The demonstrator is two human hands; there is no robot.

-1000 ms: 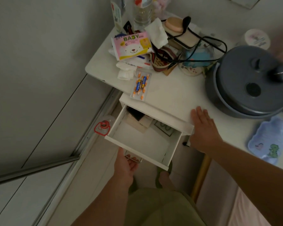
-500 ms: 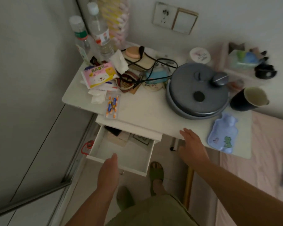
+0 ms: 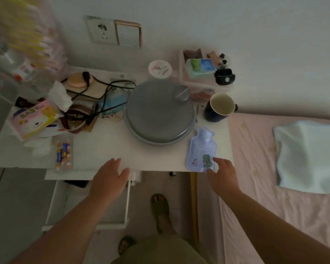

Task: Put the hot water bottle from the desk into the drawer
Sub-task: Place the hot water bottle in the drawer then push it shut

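Hot water bottle (image 3: 202, 149), pale blue soft rubber with a green dinosaur print, lies flat at the desk's near right corner, neck pointing to 12 o'clock, bottom edge at the desk lip. Not lifted yet. Right hand (image 3: 221, 175) comes in from 6 o'clock, fingers spread and unclosed, fingertips touching or just over the bottle's bottom right corner; nothing gripped. Likely aiming for the near end because it overhangs the edge closest to the body and is easy to pinch. Round grey pot lid (image 3: 160, 113) sits just beside the bottle at 10 o'clock, nearly touching its neck, so a pull toward 6 clears it better than a sideways slide. Dark blue mug (image 3: 220, 107) stands near at 12 o'clock, apart from the bottle. White desk (image 3: 107, 149) carries clutter on its left half. Left hand (image 3: 111, 180) hovers flat, empty, fingers loose, over the desk front edge, above the white pulled-out drawer (image 3: 88, 224) at the bottle's 8 o'clock; probably parked there to steady or receive. Drawer interior mostly hidden by the left forearm. Pink bed sheet (image 3: 255, 159) lies at 3 o'clock.
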